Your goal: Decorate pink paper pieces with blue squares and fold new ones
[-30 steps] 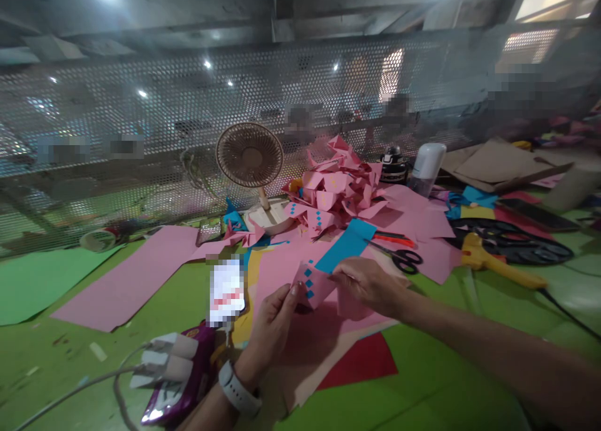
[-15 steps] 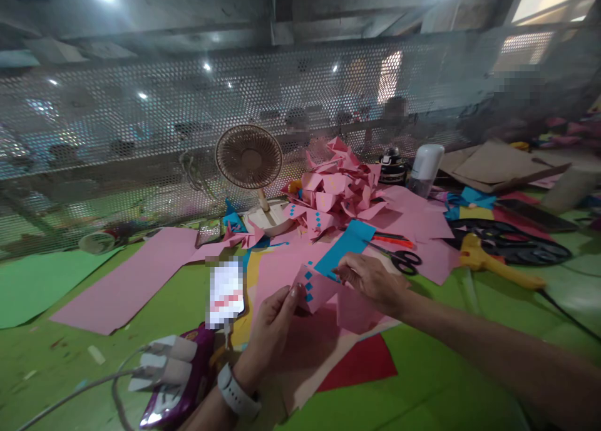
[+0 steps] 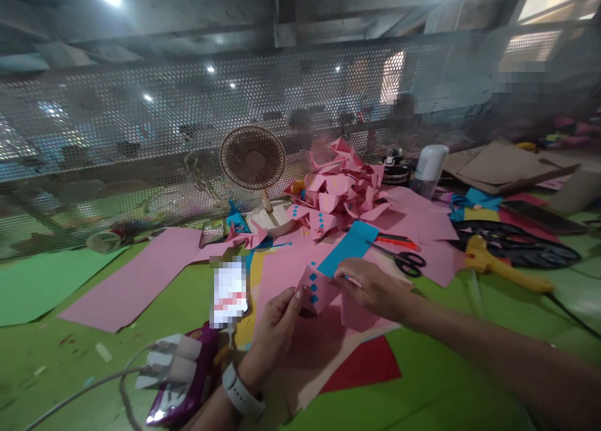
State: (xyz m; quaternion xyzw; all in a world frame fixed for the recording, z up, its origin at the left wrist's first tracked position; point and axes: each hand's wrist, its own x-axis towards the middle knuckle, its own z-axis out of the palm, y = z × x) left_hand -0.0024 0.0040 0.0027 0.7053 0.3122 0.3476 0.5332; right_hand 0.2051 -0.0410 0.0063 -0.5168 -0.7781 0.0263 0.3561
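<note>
My left hand (image 3: 275,331), with a white watch on its wrist, pinches the left edge of a folded pink paper piece (image 3: 318,290) that carries small blue diamonds. My right hand (image 3: 370,287) grips the same piece at its right side, fingers curled over the fold. Both hands hold it just above loose pink sheets (image 3: 300,343) and a red sheet (image 3: 366,362) on the green table (image 3: 436,393). A blue paper strip (image 3: 350,246) lies just behind the piece.
A heap of folded pink pieces (image 3: 342,193) sits beside a small desk fan (image 3: 253,159). Scissors (image 3: 404,260), a yellow glue gun (image 3: 498,265), a white bottle (image 3: 429,168) and a purple iron with plugs (image 3: 181,378) lie around. A perforated metal screen (image 3: 141,137) closes the back.
The pink piece has been folded tighter between the hands; my right hand slid slightly left and down along it. The left hand stays almost where it was.
</note>
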